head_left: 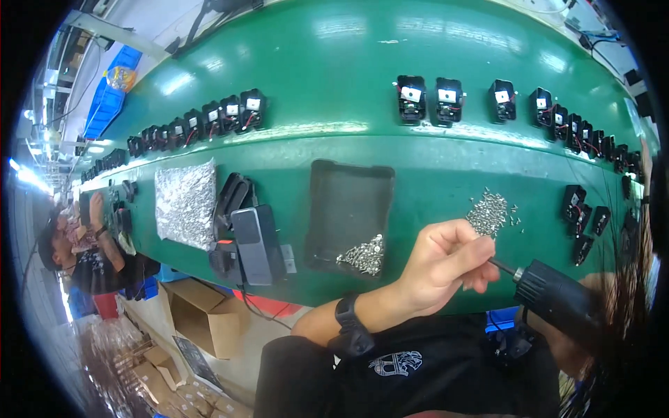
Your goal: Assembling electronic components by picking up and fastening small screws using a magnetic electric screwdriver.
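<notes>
My left hand (449, 268), with a dark watch on its wrist, has thumb and forefinger pinched together at the tip of a screwdriver bit. What sits between those fingertips is too small to make out. The bit belongs to a black electric screwdriver (561, 298), its tip turned toward my left hand. My right hand (598, 281) is around its body, mostly hidden behind the tool and strands of hair. Just beyond my left fingers a loose pile of small screws (488, 213) lies on the green table (432, 157). More screws (366, 256) fill one corner of a dark tray (348, 202).
Black housings with wires (411, 99) stand in rows along the back. Black parts (577, 216) lie at right. Left of the tray are a silver bag (186, 202) and a grey phone-like device (258, 244). Another person (90, 251) works at far left; a cardboard box (202, 317) sits below.
</notes>
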`<control>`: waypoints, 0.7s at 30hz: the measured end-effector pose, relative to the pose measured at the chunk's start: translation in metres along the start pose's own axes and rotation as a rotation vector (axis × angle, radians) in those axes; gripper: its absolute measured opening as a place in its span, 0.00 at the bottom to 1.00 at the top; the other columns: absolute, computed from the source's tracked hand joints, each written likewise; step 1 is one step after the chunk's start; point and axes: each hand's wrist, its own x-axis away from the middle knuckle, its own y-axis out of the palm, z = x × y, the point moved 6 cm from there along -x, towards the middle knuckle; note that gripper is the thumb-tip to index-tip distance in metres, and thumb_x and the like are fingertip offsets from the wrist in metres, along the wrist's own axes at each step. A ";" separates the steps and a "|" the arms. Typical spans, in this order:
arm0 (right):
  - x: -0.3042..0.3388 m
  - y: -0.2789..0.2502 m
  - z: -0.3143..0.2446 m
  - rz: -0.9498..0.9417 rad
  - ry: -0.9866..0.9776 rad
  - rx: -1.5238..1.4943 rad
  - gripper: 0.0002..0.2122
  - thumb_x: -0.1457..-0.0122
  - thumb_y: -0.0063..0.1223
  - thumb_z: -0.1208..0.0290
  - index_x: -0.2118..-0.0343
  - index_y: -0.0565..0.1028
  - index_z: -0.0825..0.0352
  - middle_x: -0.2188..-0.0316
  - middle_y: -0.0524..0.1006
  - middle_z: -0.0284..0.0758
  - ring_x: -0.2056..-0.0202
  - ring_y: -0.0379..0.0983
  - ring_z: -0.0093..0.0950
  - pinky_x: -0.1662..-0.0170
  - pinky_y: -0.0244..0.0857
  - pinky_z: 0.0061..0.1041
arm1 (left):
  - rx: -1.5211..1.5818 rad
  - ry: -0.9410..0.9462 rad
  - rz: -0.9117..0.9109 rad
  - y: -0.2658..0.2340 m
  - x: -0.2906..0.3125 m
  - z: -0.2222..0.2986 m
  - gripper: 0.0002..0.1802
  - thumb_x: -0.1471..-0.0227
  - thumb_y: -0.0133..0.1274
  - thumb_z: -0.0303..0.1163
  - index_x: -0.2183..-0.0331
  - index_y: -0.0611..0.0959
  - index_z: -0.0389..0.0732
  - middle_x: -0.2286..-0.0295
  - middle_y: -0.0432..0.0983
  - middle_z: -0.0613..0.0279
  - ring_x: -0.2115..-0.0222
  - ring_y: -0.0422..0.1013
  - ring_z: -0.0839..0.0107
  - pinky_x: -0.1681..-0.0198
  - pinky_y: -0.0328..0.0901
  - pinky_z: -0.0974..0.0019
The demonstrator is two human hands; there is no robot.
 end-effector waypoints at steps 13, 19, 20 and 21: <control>-0.044 0.060 0.085 -0.480 0.160 -0.253 0.17 0.43 0.39 0.83 0.89 0.72 0.70 0.87 0.77 0.39 0.86 0.75 0.27 0.82 0.73 0.19 | 0.251 0.248 -0.023 0.022 -0.003 0.022 0.04 0.42 0.52 0.25 0.70 0.77 0.38 0.68 0.79 0.51 0.72 0.76 0.68 0.67 0.72 0.67; -0.023 0.046 0.108 -0.225 0.012 0.042 0.16 0.58 0.65 0.82 0.90 0.68 0.61 0.90 0.74 0.28 0.87 0.72 0.19 0.80 0.71 0.15 | 0.338 0.265 0.173 0.006 -0.015 0.043 0.05 0.40 0.50 0.28 0.67 0.79 0.39 0.63 0.79 0.48 0.67 0.76 0.66 0.60 0.72 0.64; -0.022 0.046 0.111 -0.271 0.003 0.044 0.15 0.56 0.65 0.81 0.90 0.68 0.61 0.90 0.74 0.27 0.86 0.72 0.19 0.79 0.72 0.15 | 0.336 0.313 0.124 0.001 -0.018 0.043 0.05 0.41 0.51 0.27 0.63 0.80 0.39 0.63 0.79 0.49 0.65 0.77 0.66 0.59 0.72 0.65; -0.021 0.045 0.114 -0.315 -0.004 0.043 0.15 0.55 0.64 0.80 0.89 0.68 0.61 0.89 0.74 0.27 0.86 0.73 0.18 0.79 0.72 0.15 | 0.336 0.316 0.132 -0.003 -0.016 0.044 0.05 0.41 0.51 0.27 0.63 0.80 0.39 0.63 0.79 0.49 0.65 0.77 0.66 0.59 0.72 0.65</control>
